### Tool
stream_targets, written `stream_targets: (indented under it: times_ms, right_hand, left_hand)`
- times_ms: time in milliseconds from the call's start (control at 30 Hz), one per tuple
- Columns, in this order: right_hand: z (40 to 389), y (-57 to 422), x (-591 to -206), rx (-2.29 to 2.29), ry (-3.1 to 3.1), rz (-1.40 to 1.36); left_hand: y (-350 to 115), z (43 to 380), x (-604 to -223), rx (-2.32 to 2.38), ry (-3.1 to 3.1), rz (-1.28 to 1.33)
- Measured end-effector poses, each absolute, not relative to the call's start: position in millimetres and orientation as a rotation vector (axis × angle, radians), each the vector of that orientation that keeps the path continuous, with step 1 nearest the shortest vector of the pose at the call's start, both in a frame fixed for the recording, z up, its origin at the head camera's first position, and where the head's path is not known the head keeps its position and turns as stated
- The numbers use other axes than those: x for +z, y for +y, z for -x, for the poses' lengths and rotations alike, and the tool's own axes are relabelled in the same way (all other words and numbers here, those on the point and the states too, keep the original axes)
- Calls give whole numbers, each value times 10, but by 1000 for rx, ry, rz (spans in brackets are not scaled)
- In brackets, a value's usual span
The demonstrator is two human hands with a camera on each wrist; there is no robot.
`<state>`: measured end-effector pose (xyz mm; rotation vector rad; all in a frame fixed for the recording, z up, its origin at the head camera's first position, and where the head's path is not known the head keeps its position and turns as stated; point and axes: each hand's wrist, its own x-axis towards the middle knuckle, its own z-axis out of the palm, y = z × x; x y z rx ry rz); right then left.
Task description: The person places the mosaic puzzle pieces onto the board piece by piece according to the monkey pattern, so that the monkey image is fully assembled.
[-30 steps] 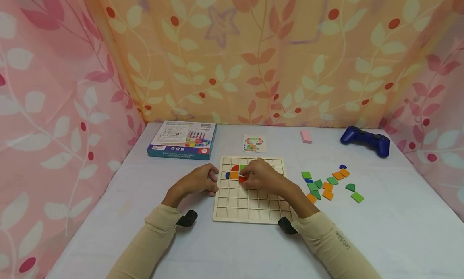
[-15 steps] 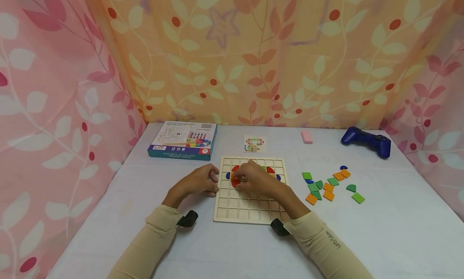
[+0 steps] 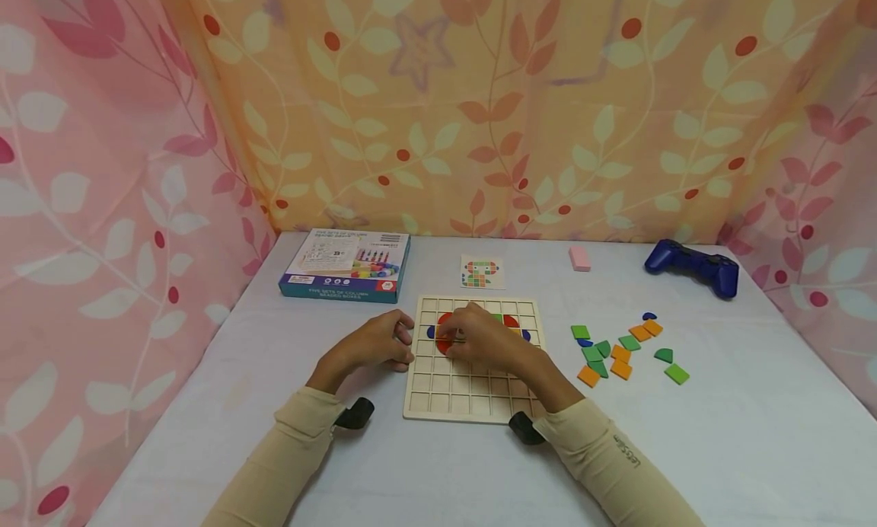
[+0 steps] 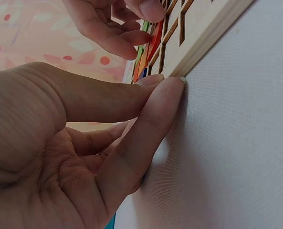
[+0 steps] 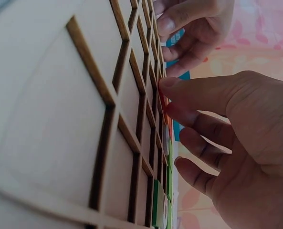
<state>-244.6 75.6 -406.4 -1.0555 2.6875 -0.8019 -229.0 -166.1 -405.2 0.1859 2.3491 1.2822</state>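
Observation:
A pale wooden grid board (image 3: 455, 405) lies in the middle of the table. My left hand (image 3: 375, 340) is at its left edge; in the left wrist view the thumb and index finger pinch the board's rim. Over the board's upper left cells, my right hand (image 3: 489, 340) holds a red quarter-circle tile (image 3: 444, 346) between thumb and index finger, against the grid. Beside it sits a blue half-round tile (image 3: 431, 332). Another red tile (image 3: 511, 321) and a blue tile (image 3: 525, 335) sit to the right. My right hand hides the tiles between them.
Loose green, orange and blue tiles (image 3: 620, 369) lie scattered right of the board. Behind it is a pattern card (image 3: 483, 272). A boxed set (image 3: 345, 265) stands back left, a pink block (image 3: 579, 258) and a blue game controller (image 3: 692, 266) back right. Patterned cloth (image 3: 438, 131) surrounds the table.
My right hand has shifted left across the board with the red tile, uncovering tiles on the right. Over the last half second it has barely moved. My left hand stays at the edge.

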Motion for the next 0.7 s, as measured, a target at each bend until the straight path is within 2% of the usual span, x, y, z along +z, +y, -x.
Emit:
stream_targets:
  times_ms: [700]
  right_hand:
    - [2462, 735, -4052, -822, 2672, 1055]
  left_hand:
    - [-1668, 2308, -4078, 1273, 2357, -185]
